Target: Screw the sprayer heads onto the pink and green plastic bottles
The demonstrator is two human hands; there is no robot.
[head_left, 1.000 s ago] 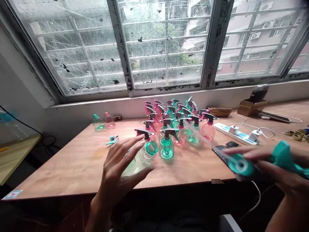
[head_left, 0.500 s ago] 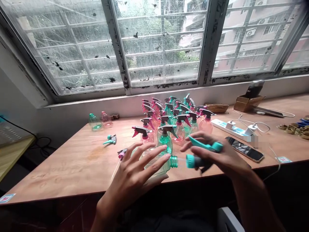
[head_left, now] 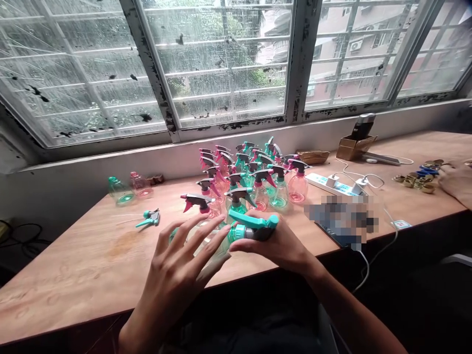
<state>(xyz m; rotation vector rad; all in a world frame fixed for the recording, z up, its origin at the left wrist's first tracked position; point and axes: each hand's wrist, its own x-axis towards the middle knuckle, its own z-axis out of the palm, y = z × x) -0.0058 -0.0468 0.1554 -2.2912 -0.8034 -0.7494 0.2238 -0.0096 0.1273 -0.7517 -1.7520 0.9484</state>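
Note:
My left hand (head_left: 180, 268) is wrapped round a clear green spray bottle (head_left: 206, 243) lying on its side over the near edge of the wooden table (head_left: 88, 265), with the fingertips spread. My right hand (head_left: 276, 243) grips a teal trigger sprayer head (head_left: 254, 227) pressed onto the bottle's neck. Just behind them stands a cluster of several assembled pink and green spray bottles (head_left: 250, 179).
A loose teal sprayer head (head_left: 148, 219) lies left of centre. Two capless bottles (head_left: 127, 189) stand at the back left by the window sill. A power strip (head_left: 334, 184) with cables, a cardboard box (head_left: 356, 146) and small metal parts (head_left: 418, 179) lie to the right.
My right hand has brought the teal sprayer head from the far right in to the bottle's neck, and it now sits on it. The view has shifted to the right.

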